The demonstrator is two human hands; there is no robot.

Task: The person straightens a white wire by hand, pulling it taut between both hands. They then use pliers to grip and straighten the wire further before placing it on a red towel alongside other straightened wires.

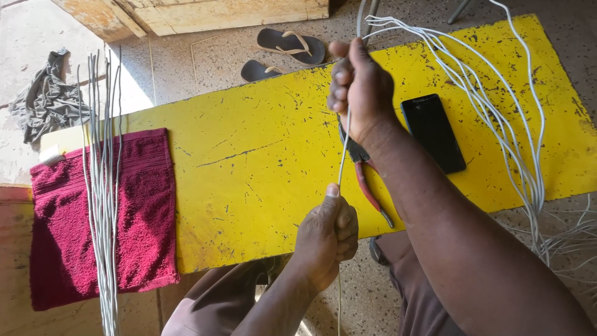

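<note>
The board (pixel 249 162) is bright yellow, flecked with dark scratches and chips. On it lies a deep red towel (pixel 143 211) under pale grey wire lengths (pixel 102 186). The phone (pixel 433 132) is glossy black, the pliers (pixel 367 180) red-handled, the loose cables (pixel 497 106) white. Flip-flops (pixel 292 45) are dark with tan straps on the speckled floor (pixel 205 62).

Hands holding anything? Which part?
Both grip one thin grey wire, stretched between them: right hand fisted around its upper part, left hand pinching it lower down under the thumb. The pliers lie on the yellow board, unheld.
</note>
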